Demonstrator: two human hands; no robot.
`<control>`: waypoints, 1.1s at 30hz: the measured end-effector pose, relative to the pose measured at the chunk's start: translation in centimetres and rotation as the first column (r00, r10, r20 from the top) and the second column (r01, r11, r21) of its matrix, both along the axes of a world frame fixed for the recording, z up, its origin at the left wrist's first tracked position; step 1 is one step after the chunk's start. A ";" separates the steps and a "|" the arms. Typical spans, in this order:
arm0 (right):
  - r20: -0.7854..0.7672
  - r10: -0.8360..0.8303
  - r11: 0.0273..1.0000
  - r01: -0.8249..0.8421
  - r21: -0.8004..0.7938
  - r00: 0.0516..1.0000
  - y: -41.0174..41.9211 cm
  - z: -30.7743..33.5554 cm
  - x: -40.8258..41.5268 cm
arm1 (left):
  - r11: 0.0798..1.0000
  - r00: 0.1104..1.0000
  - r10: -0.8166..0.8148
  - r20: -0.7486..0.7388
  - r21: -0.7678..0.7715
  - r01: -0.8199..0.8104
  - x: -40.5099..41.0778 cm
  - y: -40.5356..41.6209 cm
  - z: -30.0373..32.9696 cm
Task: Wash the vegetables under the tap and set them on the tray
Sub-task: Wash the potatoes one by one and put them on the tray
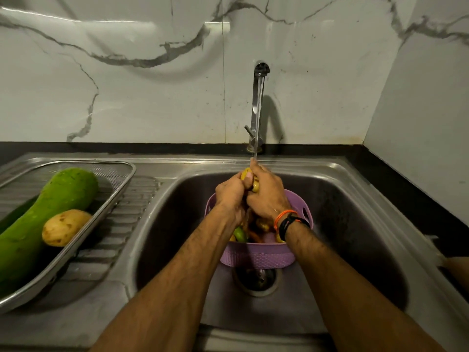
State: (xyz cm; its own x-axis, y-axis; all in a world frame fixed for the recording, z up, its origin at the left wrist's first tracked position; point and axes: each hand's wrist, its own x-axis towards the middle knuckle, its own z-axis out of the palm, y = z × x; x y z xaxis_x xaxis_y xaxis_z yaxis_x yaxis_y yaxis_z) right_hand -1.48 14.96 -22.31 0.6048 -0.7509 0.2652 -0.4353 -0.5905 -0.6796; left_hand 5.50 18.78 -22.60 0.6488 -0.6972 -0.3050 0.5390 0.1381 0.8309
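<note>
While both hands [250, 193] clasp a potato [250, 180], gourd [40, 224] lies in the tray [101, 219], vegetables in the basket [256, 256]

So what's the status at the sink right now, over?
Both hands, left hand and right hand, gripping a yellow vegetable under the tap. Gourd and potato on tray. Nothing in the way.

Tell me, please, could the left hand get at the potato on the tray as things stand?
Probably not right away: the left hand and right hand both grip a yellow vegetable under the tap. The potato lies uncovered on the tray.
</note>
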 end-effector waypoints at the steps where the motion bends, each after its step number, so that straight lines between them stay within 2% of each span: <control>1: 0.026 -0.021 1.000 0.021 -0.018 0.999 0.0 -0.2 0.0 | 1.000 1.000 0.019 -0.025 0.004 -0.019 0.0 0.0 0.1; 4: 0.089 -0.097 0.993 0.102 -0.061 0.991 0.4 -0.1 0.0 | 0.998 0.998 0.050 -0.026 0.029 -0.049 0.0 -0.3 0.1; 7: -0.030 -0.008 1.000 0.008 0.011 1.000 0.2 0.1 0.1 | 0.999 0.999 -0.015 0.028 0.028 0.014 0.1 -0.4 -0.4; 9: -0.055 0.014 0.999 -0.012 0.036 0.998 -0.1 -0.2 0.2 | 0.999 0.999 -0.016 0.029 0.034 0.015 0.0 -0.4 -0.5; 12: 0.081 -0.088 0.994 0.092 -0.054 0.993 0.2 -0.5 -0.3 | 0.998 0.999 0.038 -0.016 0.050 -0.037 -0.3 -0.3 -0.3; 14: 0.167 -0.152 0.987 0.159 -0.034 0.974 0.6 -0.2 -0.4 | 0.999 0.999 0.036 -0.025 0.039 -0.035 -0.2 -0.3 -0.4; 19: 0.027 -0.071 0.997 0.070 0.041 0.997 0.1 0.3 -0.5 | 0.999 0.999 -0.051 -0.012 -0.006 0.051 -0.3 -0.6 -0.5; 21: 0.074 -0.126 0.991 0.122 0.061 0.989 0.2 0.1 -0.4 | 0.999 0.999 -0.031 -0.028 -0.034 0.030 -0.4 -0.5 -0.4; 23: 0.187 -0.217 0.976 0.211 0.052 0.958 0.6 0.1 -0.1 | 0.998 0.998 -0.021 -0.057 -0.056 0.017 -0.3 -0.4 -0.2; 25: 0.235 -0.234 0.972 0.223 0.073 0.943 0.7 0.1 0.2 | 0.997 0.997 -0.033 -0.071 -0.072 0.027 -0.2 -0.3 -0.2; 29: 0.095 -0.124 0.983 0.109 0.150 0.988 -0.2 -0.2 0.5 | 0.992 0.993 -0.095 -0.065 -0.089 0.089 0.2 0.2 -0.3; 33: 0.268 -0.205 0.966 0.149 0.213 0.941 -0.5 -0.3 0.3 | 0.991 0.990 -0.070 -0.121 -0.123 0.055 0.5 0.5 0.1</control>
